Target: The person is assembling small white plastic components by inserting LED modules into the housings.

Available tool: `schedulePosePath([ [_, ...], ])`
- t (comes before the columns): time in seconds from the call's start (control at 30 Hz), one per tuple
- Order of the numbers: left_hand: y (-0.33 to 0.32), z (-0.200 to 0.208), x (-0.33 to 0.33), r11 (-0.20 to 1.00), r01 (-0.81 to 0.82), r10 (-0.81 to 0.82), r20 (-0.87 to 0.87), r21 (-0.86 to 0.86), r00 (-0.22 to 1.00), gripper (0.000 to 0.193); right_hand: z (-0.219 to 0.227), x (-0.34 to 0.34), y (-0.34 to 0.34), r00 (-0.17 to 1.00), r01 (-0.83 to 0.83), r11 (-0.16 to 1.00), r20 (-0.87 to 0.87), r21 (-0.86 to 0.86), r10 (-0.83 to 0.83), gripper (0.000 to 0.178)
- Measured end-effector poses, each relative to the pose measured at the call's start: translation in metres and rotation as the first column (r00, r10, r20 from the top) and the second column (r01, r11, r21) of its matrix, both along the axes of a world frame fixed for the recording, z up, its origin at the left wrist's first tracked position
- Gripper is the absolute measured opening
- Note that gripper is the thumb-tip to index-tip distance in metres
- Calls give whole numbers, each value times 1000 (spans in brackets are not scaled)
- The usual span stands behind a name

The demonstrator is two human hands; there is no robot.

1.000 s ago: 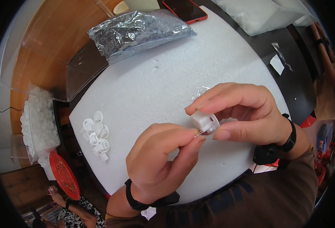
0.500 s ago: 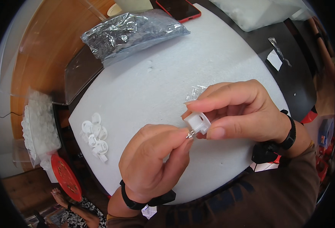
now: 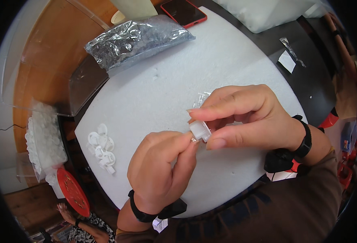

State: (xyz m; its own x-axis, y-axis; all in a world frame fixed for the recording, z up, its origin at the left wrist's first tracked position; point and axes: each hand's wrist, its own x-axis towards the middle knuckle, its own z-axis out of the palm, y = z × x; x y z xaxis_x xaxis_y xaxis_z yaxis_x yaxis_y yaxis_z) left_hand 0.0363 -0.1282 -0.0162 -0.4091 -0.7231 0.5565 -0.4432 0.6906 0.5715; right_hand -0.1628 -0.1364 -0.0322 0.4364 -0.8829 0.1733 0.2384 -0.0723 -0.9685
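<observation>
Between the thumb and fingers of my right hand [image 3: 243, 117] is a small white plastic part [image 3: 200, 130], boxy with a rim. My left hand [image 3: 162, 166] pinches a tiny shiny metal piece [image 3: 194, 139] against the part's lower left side. Whether the metal piece sits inside the part or only touches it, I cannot tell. Just beyond my right fingers lie several small clear or metallic pieces [image 3: 200, 98], partly hidden by the hand. A small pile of round white plastic parts [image 3: 101, 148] rests to the left on the white foam-like work surface [image 3: 154, 105].
A silvery plastic bag [image 3: 138, 42] lies at the far side, near a red-edged phone [image 3: 184, 13]. Left of the surface are a clear bag of white parts [image 3: 44, 139] and a red stool [image 3: 73, 192]. Another person's arm [image 3: 81, 224] shows at lower left.
Both hands have shifted slightly left with the white part, which has turned a little. The metal piece now shows less between my left fingertips. The whole view has also shifted slightly.
</observation>
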Motion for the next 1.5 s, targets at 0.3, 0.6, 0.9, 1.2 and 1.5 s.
schedulePosePath([
  [0.3,2,0,3,998,-3,11,-137,62,991,17,3,7,1,1000,27,999,-15,-41,-28,33],
  [0.6,7,13,16,760,332,50,-558,560,828,11,25,20,18,987,133,951,-47,-278,-152,44],
  [0.9,8,12,20,636,561,18,-737,529,676,13,46,26,30,928,218,835,-159,-506,-338,47],
  [1.2,5,18,15,686,514,46,-736,515,676,15,63,22,22,866,255,738,-192,-625,-462,45],
  [1.5,18,25,19,679,488,45,-695,548,718,10,105,-68,-50,468,793,440,-41,-422,-883,44],
])
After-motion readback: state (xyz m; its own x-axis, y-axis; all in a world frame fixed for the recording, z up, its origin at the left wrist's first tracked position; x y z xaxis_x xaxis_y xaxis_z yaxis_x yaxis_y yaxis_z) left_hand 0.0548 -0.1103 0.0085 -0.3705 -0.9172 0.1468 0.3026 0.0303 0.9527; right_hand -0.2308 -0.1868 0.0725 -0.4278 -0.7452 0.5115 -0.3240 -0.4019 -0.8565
